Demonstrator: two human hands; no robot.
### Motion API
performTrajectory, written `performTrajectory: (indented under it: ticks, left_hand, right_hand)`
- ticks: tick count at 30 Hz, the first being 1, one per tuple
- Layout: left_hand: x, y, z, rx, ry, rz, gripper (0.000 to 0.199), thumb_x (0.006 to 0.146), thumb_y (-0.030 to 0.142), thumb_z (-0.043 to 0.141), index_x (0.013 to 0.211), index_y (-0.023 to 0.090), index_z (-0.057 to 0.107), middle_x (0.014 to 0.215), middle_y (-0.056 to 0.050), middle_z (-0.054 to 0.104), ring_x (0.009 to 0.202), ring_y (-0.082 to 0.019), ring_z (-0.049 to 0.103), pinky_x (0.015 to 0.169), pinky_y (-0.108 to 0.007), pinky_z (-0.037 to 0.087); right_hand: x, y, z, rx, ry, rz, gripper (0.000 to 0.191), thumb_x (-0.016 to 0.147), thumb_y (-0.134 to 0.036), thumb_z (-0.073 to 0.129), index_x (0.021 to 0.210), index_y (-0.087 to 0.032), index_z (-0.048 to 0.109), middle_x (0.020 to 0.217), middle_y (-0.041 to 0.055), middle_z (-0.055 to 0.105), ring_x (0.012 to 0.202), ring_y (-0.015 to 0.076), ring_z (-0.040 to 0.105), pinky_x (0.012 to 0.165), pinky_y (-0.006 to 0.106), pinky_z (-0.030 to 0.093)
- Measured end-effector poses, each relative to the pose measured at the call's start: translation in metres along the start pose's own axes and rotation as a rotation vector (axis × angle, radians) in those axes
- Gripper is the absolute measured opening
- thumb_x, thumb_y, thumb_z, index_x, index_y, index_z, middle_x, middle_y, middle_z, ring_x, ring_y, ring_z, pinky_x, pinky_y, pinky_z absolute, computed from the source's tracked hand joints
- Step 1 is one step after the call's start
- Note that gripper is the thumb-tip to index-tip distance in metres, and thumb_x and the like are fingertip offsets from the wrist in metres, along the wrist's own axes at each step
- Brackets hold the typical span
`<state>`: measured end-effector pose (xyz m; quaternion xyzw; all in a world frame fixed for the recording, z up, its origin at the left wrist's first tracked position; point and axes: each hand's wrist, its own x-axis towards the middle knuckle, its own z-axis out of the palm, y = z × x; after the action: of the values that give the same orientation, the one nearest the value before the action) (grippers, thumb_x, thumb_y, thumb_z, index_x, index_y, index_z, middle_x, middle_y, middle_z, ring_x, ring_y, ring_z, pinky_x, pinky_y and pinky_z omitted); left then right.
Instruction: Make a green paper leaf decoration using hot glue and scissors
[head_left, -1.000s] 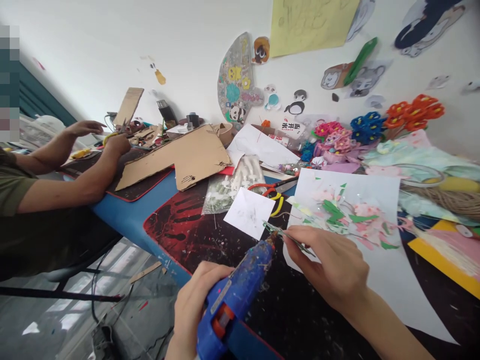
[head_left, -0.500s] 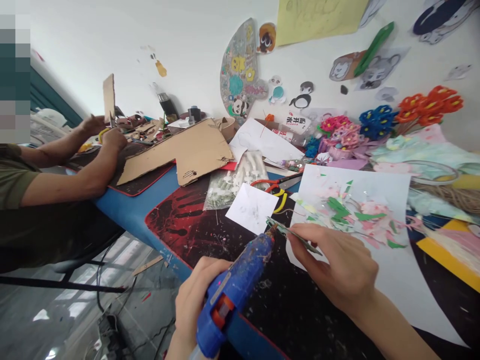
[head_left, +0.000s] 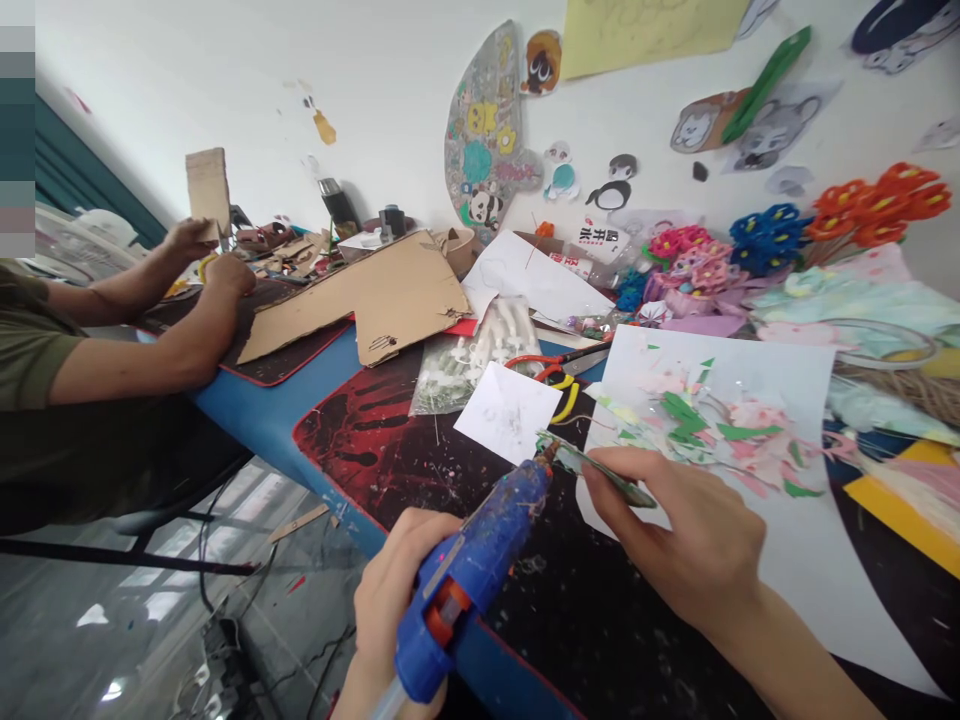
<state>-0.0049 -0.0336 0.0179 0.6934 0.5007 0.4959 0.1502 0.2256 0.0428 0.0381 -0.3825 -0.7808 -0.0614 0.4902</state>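
My left hand (head_left: 401, 590) is wrapped around a blue glue gun (head_left: 480, 560), with a clear glue stick (head_left: 390, 698) sticking out of its back end. The gun's brownish nozzle touches or nearly touches a thin green piece (head_left: 600, 468), which my right hand (head_left: 679, 525) pinches between thumb and fingers. What the green piece is made of I cannot make out for sure. Just beyond the nozzle lies a small white paper square (head_left: 508, 412) with glue marks. Under and beside my right hand is a large white sheet (head_left: 720, 375) bearing green and pink scraps (head_left: 686, 415).
Orange-handled scissors (head_left: 577, 360) and yellow-handled pliers (head_left: 568, 398) lie behind the square, near a plastic bag (head_left: 480, 350) of white pieces. Cut cardboard (head_left: 409, 290) lies to the left, where another person's hands (head_left: 217, 265) cut cardboard. Fuzzy flowers (head_left: 877, 215) stand at the back right.
My view has shifted slightly. The glue gun stays at the green piece in my right hand. The other person's upright cardboard strip has turned and shows more of its broad face.
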Motion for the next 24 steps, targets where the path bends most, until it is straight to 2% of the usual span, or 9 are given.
performTrajectory:
  ticks: [5, 17, 24]
  left_hand:
    - [-0.0012, -0.0002, -0.0001, 0.002, -0.007, -0.037, 0.025, 0.103, 0.038, 0.047, 0.11, 0.021, 0.065, 0.093, -0.007, 0.07, 0.08, -0.021, 0.068, 0.066, -0.03, 0.052]
    - [0.0023, 0.0019, -0.002, 0.037, -0.036, 0.002, 0.019, 0.101, 0.033, 0.053, 0.108, 0.023, 0.067, 0.093, -0.006, 0.071, 0.079, -0.02, 0.069, 0.063, -0.029, 0.054]
    - [-0.001, -0.001, 0.0012, 0.028, 0.04, -0.054, 0.03, 0.101, 0.044, 0.049, 0.104, 0.023, 0.07, 0.088, -0.007, 0.072, 0.075, -0.023, 0.069, 0.063, -0.032, 0.056]
  right_hand:
    - [0.003, -0.002, -0.0002, -0.043, 0.022, -0.006, 0.013, 0.099, -0.017, 0.059, 0.087, -0.021, 0.062, 0.064, -0.0054, 0.07, 0.048, 0.0085, 0.06, 0.054, 0.024, 0.043]
    - [0.0042, -0.0019, 0.0, -0.032, 0.02, 0.005, 0.016, 0.1, -0.019, 0.057, 0.086, -0.021, 0.062, 0.061, -0.0055, 0.068, 0.045, 0.0082, 0.057, 0.052, 0.024, 0.041]
    - [0.0036, -0.0026, -0.0012, -0.013, 0.024, 0.001, 0.015, 0.1, -0.019, 0.058, 0.086, -0.019, 0.063, 0.062, -0.0044, 0.069, 0.047, 0.008, 0.059, 0.054, 0.025, 0.041]
